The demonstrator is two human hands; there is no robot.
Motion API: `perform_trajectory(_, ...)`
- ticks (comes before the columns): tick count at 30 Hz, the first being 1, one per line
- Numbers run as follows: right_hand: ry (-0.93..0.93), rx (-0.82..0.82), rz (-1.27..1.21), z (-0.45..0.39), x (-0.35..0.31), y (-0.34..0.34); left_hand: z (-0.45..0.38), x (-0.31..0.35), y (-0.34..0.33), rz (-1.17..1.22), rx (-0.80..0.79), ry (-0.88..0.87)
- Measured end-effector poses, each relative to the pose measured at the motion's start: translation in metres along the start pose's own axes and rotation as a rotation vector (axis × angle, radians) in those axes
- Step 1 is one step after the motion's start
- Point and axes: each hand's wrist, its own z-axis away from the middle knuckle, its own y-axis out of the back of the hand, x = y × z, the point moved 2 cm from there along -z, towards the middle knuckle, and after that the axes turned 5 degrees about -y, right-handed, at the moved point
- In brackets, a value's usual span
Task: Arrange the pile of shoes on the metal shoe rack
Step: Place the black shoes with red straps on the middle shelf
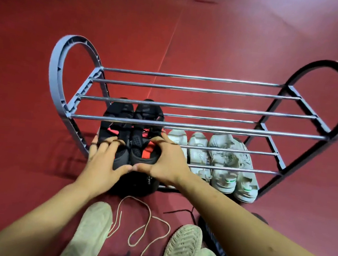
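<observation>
A metal shoe rack [188, 104] with chrome bars and grey arched ends stands on the red floor. On its lower shelf at the left lies a pair of black shoes with red lining [136, 124], toes pointing away. My left hand [104, 158] grips the heel of the left black shoe. My right hand [164, 161] grips the heel of the right one, thumbs nearly touching. Two pairs of white sneakers [219, 163] sit on the same shelf to the right. The top shelf holds nothing.
Near the bottom edge lie a beige shoe [89, 231] with a loose lace, another beige shoe sole-up [183, 248] resting on a third, and a dark shoe [215, 244] partly under my right forearm. Red floor surrounds the rack.
</observation>
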Motion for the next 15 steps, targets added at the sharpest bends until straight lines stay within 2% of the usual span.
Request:
perform_trajectory(4, -0.067, 0.006, -0.013, 0.004, 0.007, -0.011, 0.000, 0.003, 0.015, -0.064, -0.128, 0.024)
perform_trajectory(9, -0.108, 0.172, -0.017, 0.008, 0.007, -0.010, -0.007, 0.009, 0.026, -0.009, -0.061, 0.012)
perform_trajectory(15, -0.108, 0.123, -0.023, 0.006, 0.004, -0.012, -0.019, 0.001, 0.021, -0.007, -0.030, 0.035)
